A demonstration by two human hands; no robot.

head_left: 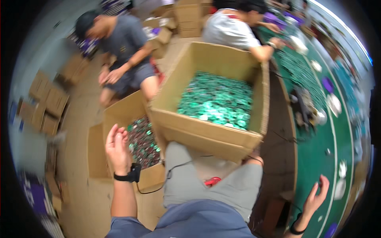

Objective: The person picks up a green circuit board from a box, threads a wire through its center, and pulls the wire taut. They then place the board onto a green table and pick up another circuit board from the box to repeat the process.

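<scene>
My left hand [118, 150] is raised over the near edge of a low cardboard box [149, 173]. Its fingers are loosely bent and apart, with nothing seen in them. Inside that box lies a heap of small dark reddish-brown and green pieces [143, 143]. Off to the right, my right hand [316, 197] hangs above the green worktable [315, 158], thumb and fingers spread and holding nothing visible. In front of my knees stands a larger open cardboard box [206, 126], partly filled with small shiny green pieces [216, 99]. Both wrists wear black bands.
One person [123, 43] sits at the far left; another person [230, 29] leans at the worktable. A dark tool [302, 105] and green strips [303, 75] lie on the table. Cardboard boxes [49, 99] stand along the left wall. A cable [170, 173] crosses my leg; a red object [213, 181] lies between my legs.
</scene>
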